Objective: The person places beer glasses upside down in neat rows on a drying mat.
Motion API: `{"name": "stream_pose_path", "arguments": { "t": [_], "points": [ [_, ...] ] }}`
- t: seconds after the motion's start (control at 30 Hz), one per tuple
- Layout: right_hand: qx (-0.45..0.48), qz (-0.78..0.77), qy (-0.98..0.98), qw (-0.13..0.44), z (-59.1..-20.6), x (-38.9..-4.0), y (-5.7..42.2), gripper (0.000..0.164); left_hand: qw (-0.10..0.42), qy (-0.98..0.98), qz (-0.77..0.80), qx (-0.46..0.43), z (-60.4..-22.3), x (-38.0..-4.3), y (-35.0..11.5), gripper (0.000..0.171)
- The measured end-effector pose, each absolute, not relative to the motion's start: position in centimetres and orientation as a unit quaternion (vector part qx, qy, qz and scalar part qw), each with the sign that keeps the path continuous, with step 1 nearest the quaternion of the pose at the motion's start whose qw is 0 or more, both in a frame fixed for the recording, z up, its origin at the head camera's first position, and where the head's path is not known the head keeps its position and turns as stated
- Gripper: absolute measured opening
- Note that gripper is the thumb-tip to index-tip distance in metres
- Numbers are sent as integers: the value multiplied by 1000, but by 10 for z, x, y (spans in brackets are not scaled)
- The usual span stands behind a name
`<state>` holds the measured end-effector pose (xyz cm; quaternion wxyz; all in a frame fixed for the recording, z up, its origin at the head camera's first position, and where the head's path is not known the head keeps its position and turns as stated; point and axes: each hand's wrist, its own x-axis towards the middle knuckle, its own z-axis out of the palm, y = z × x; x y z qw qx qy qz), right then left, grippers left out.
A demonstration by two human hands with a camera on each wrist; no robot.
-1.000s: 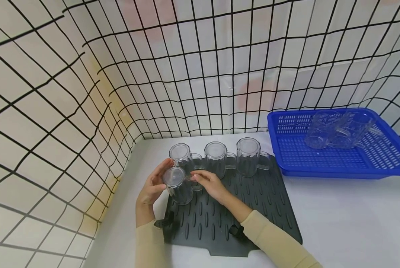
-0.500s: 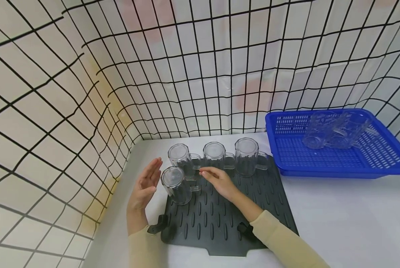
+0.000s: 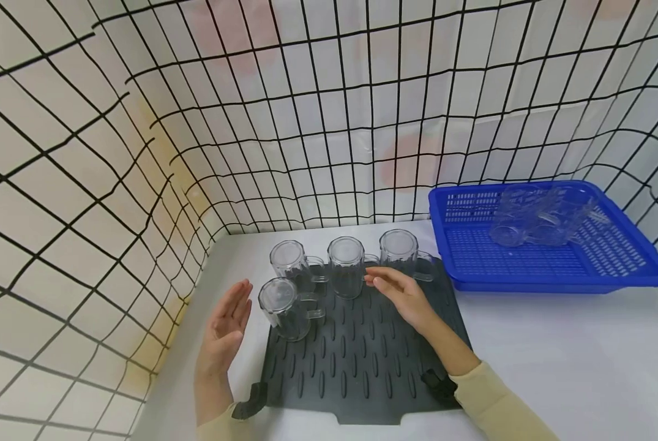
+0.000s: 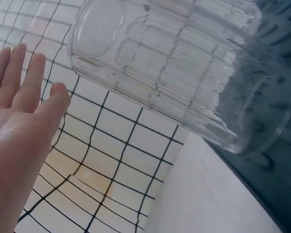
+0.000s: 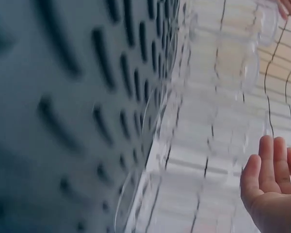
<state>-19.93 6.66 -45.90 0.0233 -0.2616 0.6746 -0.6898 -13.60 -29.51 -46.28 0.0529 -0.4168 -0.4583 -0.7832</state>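
Upside down on a dark grey ridged mat (image 3: pixel 356 367) stand clear glass mugs with handles pointing right. Three form a back row: a left mug (image 3: pixel 291 260), a middle mug (image 3: pixel 346 269) and a right mug (image 3: pixel 399 250). In front of the left one stands the front mug (image 3: pixel 287 315), seen close up as a mug (image 4: pixel 155 68) in the left wrist view. My left hand (image 3: pixel 225 331) is beside it on the left, apart from it, fingers straight and holding nothing. My right hand (image 3: pixel 403 297) hovers before the middle and right mugs with relaxed fingers, partly hiding the right mug.
A blue plastic basket (image 3: pixel 527 282) stands at the right on the white table (image 3: pixel 554 343), with clear mugs (image 3: pixel 543 220) lying inside. Black wire mesh (image 3: pixel 329 135) encloses the back and left side.
Both hands have let go of the front mug. My left hand has drawn away left and toward me; my right hand has moved right. The front mug stays on the mat.
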Motion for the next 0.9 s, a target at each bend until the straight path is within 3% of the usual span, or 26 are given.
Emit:
{"name": "stream_pose_path", "arguments": {
  "t": [0.37, 0.67, 0.9],
  "points": [
    [-243, -668, 702, -40, -437, -193, 129, 34, 102, -580, -731, -345, -462, -90, -284, 71],
    [-222, -662, 712, -80, -425, -192, 171, 30, 84, -679, -706, -185, -474, -52, -276, 91],
    [-201, -629, 743, -109, -417, -194, 204, 31, 89, -765, -628, -112, -492, -49, -271, 102]
  ]
}}
